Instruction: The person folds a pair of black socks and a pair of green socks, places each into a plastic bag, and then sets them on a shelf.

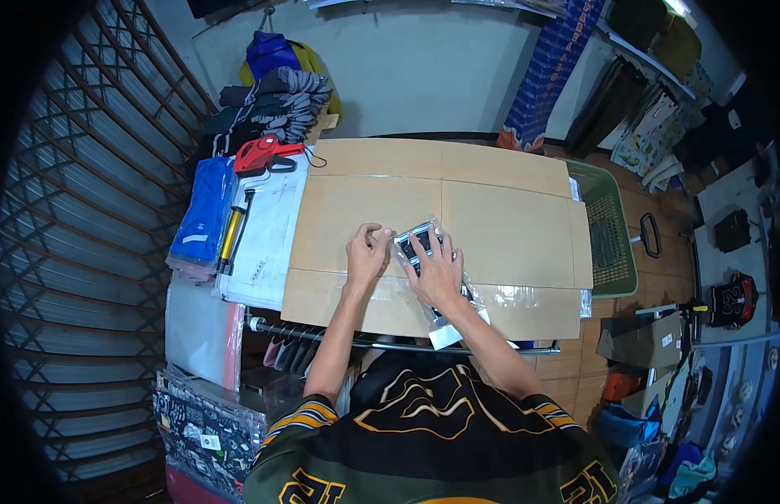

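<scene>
A clear plastic packet with a dark, white-marked item inside (pixel 421 228) lies slanted on the flattened cardboard sheet (pixel 507 227). My right hand (pixel 436 273) rests on the packet, palm down with its fingers stretched and spread. Beside the packet's upper left edge is my left hand (pixel 369 252), its fingers curled and thumb drawn in. Whatever those fingers may pinch is too small to make out. Below my right wrist, a white flap or label (pixel 445 337) hangs at the cardboard's near edge.
Left of the cardboard are a red tape dispenser (pixel 268 154), a yellow-and-black hand pump (pixel 232 233) and blue packaged items (pixel 204 206). Folded clothes (pixel 281 105) are stacked behind. A green basket (pixel 604 231) stands at the right; a metal rail (pixel 390 345) runs along the front.
</scene>
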`<state>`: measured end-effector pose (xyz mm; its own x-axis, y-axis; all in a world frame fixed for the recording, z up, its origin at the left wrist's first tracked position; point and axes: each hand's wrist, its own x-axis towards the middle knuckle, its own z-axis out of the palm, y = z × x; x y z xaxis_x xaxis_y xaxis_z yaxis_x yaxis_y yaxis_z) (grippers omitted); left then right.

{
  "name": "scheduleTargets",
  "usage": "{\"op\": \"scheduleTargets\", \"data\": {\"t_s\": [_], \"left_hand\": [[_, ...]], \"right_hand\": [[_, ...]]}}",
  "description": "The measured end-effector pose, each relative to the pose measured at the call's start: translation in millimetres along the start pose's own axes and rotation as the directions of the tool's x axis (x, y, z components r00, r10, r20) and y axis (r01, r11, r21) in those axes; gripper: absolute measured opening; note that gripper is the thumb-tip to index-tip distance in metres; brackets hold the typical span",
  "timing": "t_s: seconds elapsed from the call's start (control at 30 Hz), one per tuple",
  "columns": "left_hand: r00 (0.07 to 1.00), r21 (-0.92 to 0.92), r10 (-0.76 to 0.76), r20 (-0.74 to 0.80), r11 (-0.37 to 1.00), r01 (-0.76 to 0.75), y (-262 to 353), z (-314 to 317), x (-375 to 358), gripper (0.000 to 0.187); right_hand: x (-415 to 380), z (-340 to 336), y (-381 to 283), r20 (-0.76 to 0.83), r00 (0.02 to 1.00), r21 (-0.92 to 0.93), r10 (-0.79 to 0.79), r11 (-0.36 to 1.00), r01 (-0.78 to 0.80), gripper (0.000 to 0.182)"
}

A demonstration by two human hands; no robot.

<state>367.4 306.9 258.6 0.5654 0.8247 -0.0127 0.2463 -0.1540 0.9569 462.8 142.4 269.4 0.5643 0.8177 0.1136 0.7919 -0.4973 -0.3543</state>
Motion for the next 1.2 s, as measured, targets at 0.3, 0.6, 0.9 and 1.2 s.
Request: {"op": "scheduleTargets", "data": {"t_s": [0.3, 0.6, 0.9, 1.2], "left_hand": [[0.981, 0.021, 0.162, -0.109, 0.987, -0.160, -4.6, 9.1, -9.4, 0.023], [0.909, 0.270, 0.408, -0.082, 0.887, -0.374, -3.4, 13.9, -8.6, 0.024], [0.940, 0.356, 0.341, 0.020, 0.876, -0.325, 0.0, 12.6, -9.2, 0.026], [0.997, 0.102, -0.046, -0.059, 0.993, 0.052, 12.0, 12.4, -46.2, 0.039]], "right_hand": [[5.5, 0.7, -2.0, 0.031, 0.999, -0.031, 0.014, 0.999, -0.013, 0.068], [7.5, 5.0, -0.3, 0.026, 1.000, -0.045, -0.004, 0.999, 0.006, 0.067], [11.9, 4.2, 10.3, 0.025, 0.989, -0.003, -0.145, 0.989, 0.145, 0.069], [16.5, -14.6, 28.5, -0.099, 0.931, 0.401, -0.351, 0.842, 0.361, 0.095]]}}
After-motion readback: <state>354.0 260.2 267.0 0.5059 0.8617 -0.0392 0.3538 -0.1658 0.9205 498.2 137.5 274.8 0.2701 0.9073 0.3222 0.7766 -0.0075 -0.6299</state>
